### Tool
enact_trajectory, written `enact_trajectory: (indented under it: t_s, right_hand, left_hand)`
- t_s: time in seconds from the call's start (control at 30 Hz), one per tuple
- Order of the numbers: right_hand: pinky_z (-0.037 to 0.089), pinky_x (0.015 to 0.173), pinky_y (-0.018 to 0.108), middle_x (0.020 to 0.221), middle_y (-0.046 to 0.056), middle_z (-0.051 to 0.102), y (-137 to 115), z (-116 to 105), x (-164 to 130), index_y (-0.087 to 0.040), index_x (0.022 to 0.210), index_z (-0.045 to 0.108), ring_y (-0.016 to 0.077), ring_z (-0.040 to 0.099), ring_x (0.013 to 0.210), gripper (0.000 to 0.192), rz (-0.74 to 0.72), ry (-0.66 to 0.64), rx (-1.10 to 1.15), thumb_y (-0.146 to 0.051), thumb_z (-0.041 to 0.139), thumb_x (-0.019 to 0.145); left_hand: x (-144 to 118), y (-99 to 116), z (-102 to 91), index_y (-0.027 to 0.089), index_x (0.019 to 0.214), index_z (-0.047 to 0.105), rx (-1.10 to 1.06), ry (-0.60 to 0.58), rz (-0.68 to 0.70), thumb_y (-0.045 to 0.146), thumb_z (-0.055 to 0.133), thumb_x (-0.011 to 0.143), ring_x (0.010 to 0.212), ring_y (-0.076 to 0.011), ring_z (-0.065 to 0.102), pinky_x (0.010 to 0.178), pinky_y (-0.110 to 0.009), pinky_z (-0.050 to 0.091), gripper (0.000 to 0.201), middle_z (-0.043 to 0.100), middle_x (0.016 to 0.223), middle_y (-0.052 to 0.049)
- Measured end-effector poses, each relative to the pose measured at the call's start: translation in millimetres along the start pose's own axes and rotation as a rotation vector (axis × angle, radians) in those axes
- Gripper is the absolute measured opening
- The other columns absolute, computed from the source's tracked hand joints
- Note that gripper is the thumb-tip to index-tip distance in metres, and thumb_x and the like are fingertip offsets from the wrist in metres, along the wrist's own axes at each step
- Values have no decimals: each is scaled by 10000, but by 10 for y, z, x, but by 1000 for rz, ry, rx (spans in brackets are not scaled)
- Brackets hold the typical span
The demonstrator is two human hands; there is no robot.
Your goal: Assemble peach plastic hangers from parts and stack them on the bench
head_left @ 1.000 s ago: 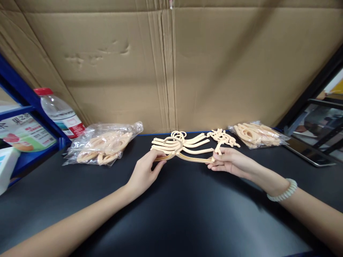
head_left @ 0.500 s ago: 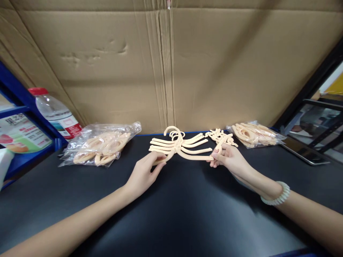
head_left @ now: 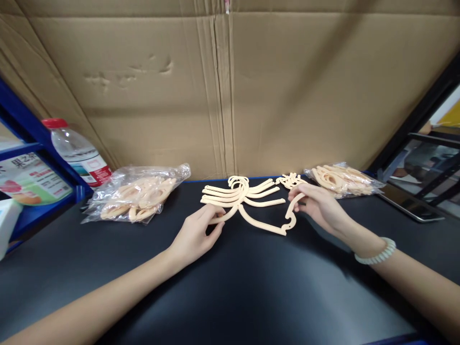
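Cream, curvy plastic hanger [head_left: 259, 224]: left hand [head_left: 196, 234] pinches it, right hand [head_left: 325, 206] a wavy, cream plastic strip [head_left: 290, 209], maybe not joined yet.

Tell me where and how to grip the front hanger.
Pinch the front hanger midway along its right arm, probably best from the near side with thumb and finger across the slim bar: that stretch is uncovered, the left hand holds the other arm, and other hangers lie just behind.

Red-capped bottle [head_left: 79, 153], creased cardboard wall [head_left: 154, 120], blue frame [head_left: 17, 113], flat dark device [head_left: 409, 203]
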State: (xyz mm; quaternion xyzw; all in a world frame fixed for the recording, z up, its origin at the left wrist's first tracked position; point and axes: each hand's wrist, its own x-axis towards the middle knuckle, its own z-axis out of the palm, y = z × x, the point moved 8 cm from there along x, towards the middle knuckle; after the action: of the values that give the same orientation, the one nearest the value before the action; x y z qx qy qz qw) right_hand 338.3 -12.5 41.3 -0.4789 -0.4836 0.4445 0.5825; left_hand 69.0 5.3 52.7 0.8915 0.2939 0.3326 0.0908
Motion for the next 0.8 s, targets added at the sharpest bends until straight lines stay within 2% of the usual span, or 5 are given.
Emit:
enact_trajectory:
  t_s: [0.2, 0.33, 0.43, 0.6, 0.8]
  right_hand:
    - [378, 441, 262, 533, 2, 477, -33, -468, 120, -210, 541, 510, 113, 421, 463, 295, -60, 254, -9, -356, 591, 784]
    - [359, 473, 265, 473, -8, 460, -116, -500, 119, -198, 523, 538, 113, 411, 466, 287, -97, 267, -214, -337, 587, 770]
    - [403, 581, 280, 550, -1, 534, -232, -229, 78, -192, 623, 605, 140, 497, 573, 252, -160, 18, -476, -370, 574, 799]
    - [459, 762, 296, 987, 50, 633, -107, 360, -239, -204, 984, 651, 199, 567, 897, 381, -178, -696, -889, -423, 746, 687]
    - [424, 608, 243, 766, 4, 605, 15, 418, -295, -183, 799, 649, 137, 534, 689, 143, -146, -775, -1005, -289, 711, 726]
  left_hand:
    - [-10, 87, 29, 193, 981, 540, 81, -69, 73, 202, 538, 834, 701, -153, 560, 695, -301, 457, 147, 596, 765, -4]
    - [-16, 127, 45, 194, 897, 556, 115, -108, 101, 218, 526, 841, 648, -150, 532, 668, -301, 429, 68, 590, 696, 9]
    - [-28, 147, 58, 193, 875, 555, 117, -136, 113, 222, 518, 837, 640, -150, 523, 655, -295, 417, 61, 586, 698, 7]
    - [-49, 207, 98, 190, 939, 536, 121, -222, 152, 221, 517, 794, 667, -161, 525, 652, -293, 410, 149, 598, 769, -10]
    - [-41, 267, 149, 195, 957, 484, 126, -329, 178, 175, 492, 712, 708, -176, 523, 627, -285, 390, 247, 572, 828, -22]
